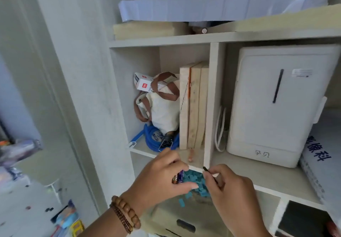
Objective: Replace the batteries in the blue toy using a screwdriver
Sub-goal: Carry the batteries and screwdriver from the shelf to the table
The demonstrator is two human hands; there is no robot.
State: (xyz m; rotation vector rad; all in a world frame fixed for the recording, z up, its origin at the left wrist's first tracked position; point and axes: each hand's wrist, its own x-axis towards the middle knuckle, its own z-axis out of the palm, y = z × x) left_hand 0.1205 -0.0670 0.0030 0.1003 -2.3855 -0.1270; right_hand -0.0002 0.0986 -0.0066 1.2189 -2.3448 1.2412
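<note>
Wrist beads sit nearest us, on the left forearm at the bottom edge. From there, the left hand is curled closed around the batteries; we see copper and purple casing between thumb and fingers, count unclear, perhaps two. Its thumb also presses on the blue toy, which sits between both hands, just in front of the shelf edge.

Right hand: pinched shut on a thin dark tool, which we take to be the screwdriver. Its dark end pokes up just above the fingers; the rest runs down into the palm. Tip or handle, we cannot say.

Progress, as we judge it: batteries are out of the toy and in hand, so the cover is likely off. Whether these are the old cells or the fresh ones, we cannot tell. Left to do, at minimum: seat the cells, close the cover, drive the screw.

Hard to read: the toy is mostly covered by both hands, its shape broken into blurred blue patches; no compartment, cover or screw shows. Farther out, the cubby holds a white bag, a blue hose coil and upright wooden boards; a white appliance stands in the right compartment. Left margin is smeared clutter, unidentifiable.
</note>
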